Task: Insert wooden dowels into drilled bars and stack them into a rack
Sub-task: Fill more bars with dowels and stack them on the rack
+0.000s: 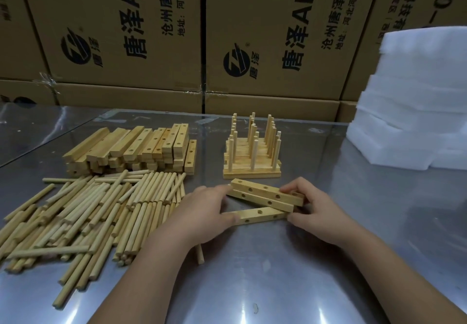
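Three drilled wooden bars (265, 198) lie loosely side by side on the steel table (278, 285) in front of me. My left hand (204, 210) grips their left ends and my right hand (313, 207) grips their right ends. Behind them stands the rack (252, 162) of stacked bars with upright dowels sticking out of it. A heap of loose dowels (88, 212) lies at the left, with a pile of drilled bars (134, 149) behind it. One single dowel (200, 254) shows under my left wrist.
Cardboard boxes (151, 33) form a wall along the back of the table. A stack of white foam sheets (417, 101) stands at the right rear.
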